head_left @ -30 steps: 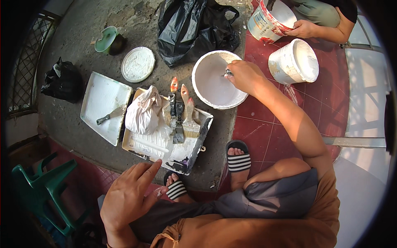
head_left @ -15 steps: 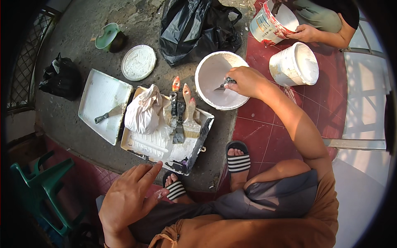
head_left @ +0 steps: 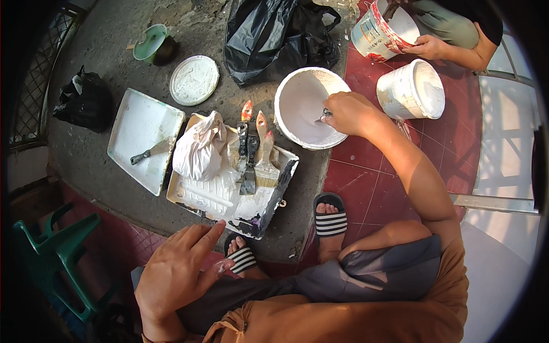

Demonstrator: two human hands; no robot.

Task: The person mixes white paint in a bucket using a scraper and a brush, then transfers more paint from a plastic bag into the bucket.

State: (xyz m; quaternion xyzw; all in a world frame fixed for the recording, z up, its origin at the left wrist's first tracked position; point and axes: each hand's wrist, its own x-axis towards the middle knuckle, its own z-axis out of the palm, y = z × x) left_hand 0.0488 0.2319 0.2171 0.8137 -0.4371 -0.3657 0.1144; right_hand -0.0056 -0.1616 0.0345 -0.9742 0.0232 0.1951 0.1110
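Observation:
My right hand (head_left: 349, 114) grips a metal scraper (head_left: 322, 118) by its handle, its blade down inside a white plastic bucket (head_left: 300, 91) coated with pale residue. My left hand (head_left: 180, 268) is held over my lap, fingers extended, with white smears on it. Beside the bucket, a paint tray (head_left: 226, 208) carries a white cloth bundle (head_left: 200, 151), several brushes (head_left: 266, 171) and dark-handled scrapers (head_left: 248, 166). A second white tray (head_left: 137, 120) to the left holds another scraper (head_left: 150, 154). A round white lid (head_left: 194, 80) lies behind them.
A co-worker's hand (head_left: 429, 47) holds a red-streaked bucket (head_left: 372, 37) at upper right, above another white bucket (head_left: 403, 91). Black plastic bags (head_left: 269, 37) (head_left: 83, 106), a green container (head_left: 148, 43), a green stool (head_left: 57, 251) and a metal-grille edge (head_left: 43, 86) surround the work.
My right hand has shifted slightly within the bucket with the scraper. The view has shifted a little, raising the trays and bags in the picture. My left hand stays extended.

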